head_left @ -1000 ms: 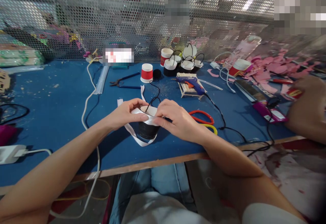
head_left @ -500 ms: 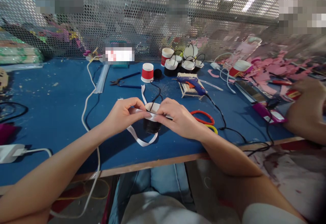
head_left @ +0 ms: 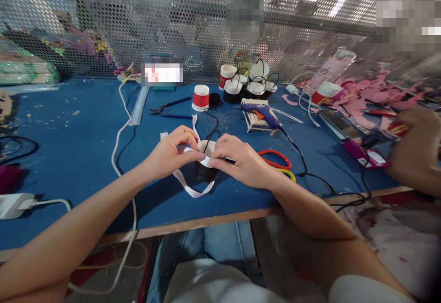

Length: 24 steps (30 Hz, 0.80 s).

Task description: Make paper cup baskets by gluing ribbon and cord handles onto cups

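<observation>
Low in front of me, near the table's front edge, is a small cup [head_left: 206, 173] with a black lower part and a white band round its rim. My left hand [head_left: 175, 152] pinches a white ribbon [head_left: 189, 191] against the cup's near left rim. The ribbon's loose length loops down onto the table. On the right side of the rim, my right hand [head_left: 241, 159] grips the cup, its fingers over the edge and its thumb on the front. A black cord [head_left: 217, 128] runs out of the cup toward a dark ball of cord [head_left: 214, 99].
Behind are a red-and-white paper cup [head_left: 200, 97], pliers [head_left: 170, 106] and several black-and-white cups [head_left: 255, 89]. A blue glue gun [head_left: 260, 113] rests on a small wooden rack [head_left: 251, 125]. Scissors [head_left: 275, 158] lie by my right wrist. At right, another person's arm [head_left: 415, 151] rests near pink scraps [head_left: 370, 91].
My thumbs have parted slightly at the cup's front, showing more of the white band. Both hands stay at the rim; the view has shifted a little.
</observation>
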Motion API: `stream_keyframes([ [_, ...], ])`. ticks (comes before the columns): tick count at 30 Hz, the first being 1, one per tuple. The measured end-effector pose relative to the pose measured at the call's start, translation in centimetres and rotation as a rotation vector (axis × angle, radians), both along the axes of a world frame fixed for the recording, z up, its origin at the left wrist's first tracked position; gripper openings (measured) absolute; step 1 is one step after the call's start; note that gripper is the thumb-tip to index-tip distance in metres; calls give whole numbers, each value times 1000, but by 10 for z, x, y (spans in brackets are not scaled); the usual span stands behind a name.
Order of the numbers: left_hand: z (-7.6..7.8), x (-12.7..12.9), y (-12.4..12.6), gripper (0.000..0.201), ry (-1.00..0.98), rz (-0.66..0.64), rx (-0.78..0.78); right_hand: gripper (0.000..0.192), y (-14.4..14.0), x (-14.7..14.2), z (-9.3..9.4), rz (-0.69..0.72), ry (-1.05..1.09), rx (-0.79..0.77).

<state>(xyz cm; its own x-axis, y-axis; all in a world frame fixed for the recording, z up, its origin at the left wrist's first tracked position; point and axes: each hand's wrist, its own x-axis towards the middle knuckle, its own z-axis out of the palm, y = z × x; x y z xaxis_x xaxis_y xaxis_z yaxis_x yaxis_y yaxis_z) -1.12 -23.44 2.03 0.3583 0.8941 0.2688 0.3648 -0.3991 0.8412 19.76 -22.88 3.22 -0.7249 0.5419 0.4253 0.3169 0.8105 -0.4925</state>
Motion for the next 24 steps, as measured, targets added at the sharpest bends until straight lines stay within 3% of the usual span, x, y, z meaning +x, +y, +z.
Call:
stream_keyframes([
  [4,-5,-2,5,44,-130,-62,-220,14,0,1,0,17,26,-53],
  [8,-6,-3,7,65,-90,-156,-322,12,0,2,0,18,36,-88],
  [16,-9,2,2,56,-46,-35,-164,20,-2,-3,-2,-57,34,4],
  [24,-10,2,5,51,-156,-81,-278,15,-1,-2,-1,-117,13,39],
])
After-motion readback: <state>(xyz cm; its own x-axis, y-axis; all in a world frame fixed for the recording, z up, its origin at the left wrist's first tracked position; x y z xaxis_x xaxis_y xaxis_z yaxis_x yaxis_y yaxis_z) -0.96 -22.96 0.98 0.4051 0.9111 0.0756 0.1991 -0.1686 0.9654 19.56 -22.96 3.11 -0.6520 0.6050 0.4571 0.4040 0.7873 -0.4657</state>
